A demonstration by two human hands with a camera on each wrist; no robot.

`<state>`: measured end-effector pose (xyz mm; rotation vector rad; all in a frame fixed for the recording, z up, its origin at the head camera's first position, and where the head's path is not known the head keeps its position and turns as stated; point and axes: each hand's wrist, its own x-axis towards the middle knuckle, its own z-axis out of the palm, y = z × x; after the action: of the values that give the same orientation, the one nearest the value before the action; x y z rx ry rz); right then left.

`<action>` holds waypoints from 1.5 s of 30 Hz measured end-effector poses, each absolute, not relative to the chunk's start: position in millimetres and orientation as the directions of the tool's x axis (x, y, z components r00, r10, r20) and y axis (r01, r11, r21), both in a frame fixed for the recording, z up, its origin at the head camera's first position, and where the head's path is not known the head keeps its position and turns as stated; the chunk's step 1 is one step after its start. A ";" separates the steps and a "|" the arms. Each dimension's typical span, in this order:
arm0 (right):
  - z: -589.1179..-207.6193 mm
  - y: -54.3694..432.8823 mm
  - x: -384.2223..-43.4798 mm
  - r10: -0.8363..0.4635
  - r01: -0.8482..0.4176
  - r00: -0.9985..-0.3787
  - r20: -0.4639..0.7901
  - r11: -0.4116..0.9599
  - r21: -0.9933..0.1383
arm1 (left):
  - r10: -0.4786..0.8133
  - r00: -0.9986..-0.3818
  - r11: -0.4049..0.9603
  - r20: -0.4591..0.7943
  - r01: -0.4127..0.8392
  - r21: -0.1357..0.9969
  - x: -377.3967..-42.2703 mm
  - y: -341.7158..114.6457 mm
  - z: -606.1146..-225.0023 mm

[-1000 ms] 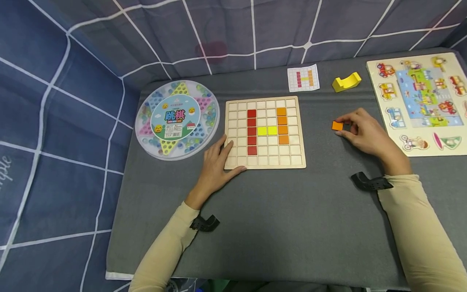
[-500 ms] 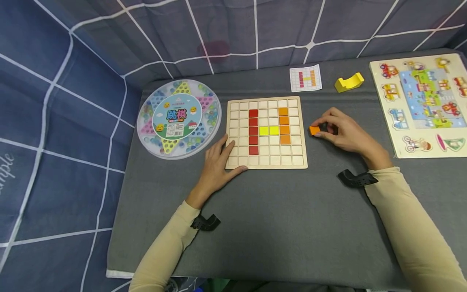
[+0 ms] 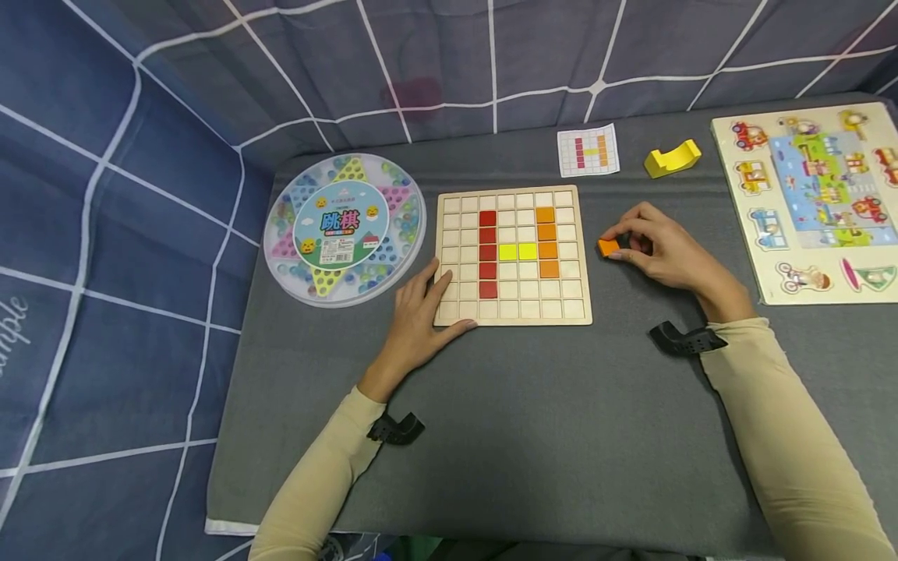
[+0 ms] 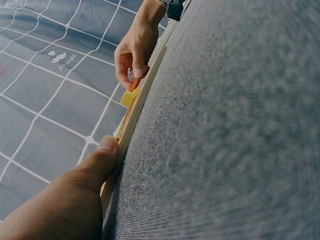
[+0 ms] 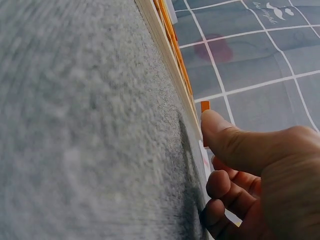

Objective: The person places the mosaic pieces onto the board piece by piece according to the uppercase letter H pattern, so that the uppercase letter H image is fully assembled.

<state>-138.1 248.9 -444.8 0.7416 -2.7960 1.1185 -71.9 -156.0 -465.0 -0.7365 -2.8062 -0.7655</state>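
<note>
A square wooden grid board (image 3: 510,310) lies on the grey cloth, filled in part with a red column of tiles (image 3: 487,253), two yellow tiles (image 3: 517,252) and an orange column (image 3: 546,232). My left hand (image 3: 415,315) rests at its lower left corner, fingers spread along the left edge and thumb at the front edge. Just right of the board, my right hand (image 3: 659,245) pinches an orange square tile (image 3: 607,248) between thumb and fingers. In the right wrist view the tile's end (image 5: 205,105) sticks out past the thumb.
Behind the board lies a pattern card (image 3: 588,150), with a yellow curved block (image 3: 672,159) to its right. A round Chinese checkers box (image 3: 340,292) sits at the left. At the far right is a wooden picture puzzle (image 3: 744,269). Curtains (image 3: 449,62) hang along the back and left.
My right hand has moved left with the orange tile, from near the picture puzzle to beside the grid board, and has barely shifted since. My left hand stays at the board's corner.
</note>
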 end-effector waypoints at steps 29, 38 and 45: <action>-424.1 188.5 -123.2 -0.558 -0.588 -0.774 0.299 0.458 -0.667 | 0.420 -0.873 0.750 0.248 0.487 0.447 -71.5 -156.1 -465.0; -432.1 168.8 -117.7 -0.617 -0.593 -0.761 0.199 0.540 -0.597 | 0.433 -0.868 0.746 0.241 0.496 0.444 -71.1 -154.8 -463.8; -434.2 169.3 -119.2 -0.620 -0.588 -0.762 0.189 0.539 -0.603 | 0.423 -0.874 0.751 0.240 0.486 0.447 -70.4 -155.9 -463.4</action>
<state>-119.2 169.3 -434.2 1.0989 -2.7973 1.0676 -70.4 -155.9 -463.4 -0.7365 -2.8232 -0.7722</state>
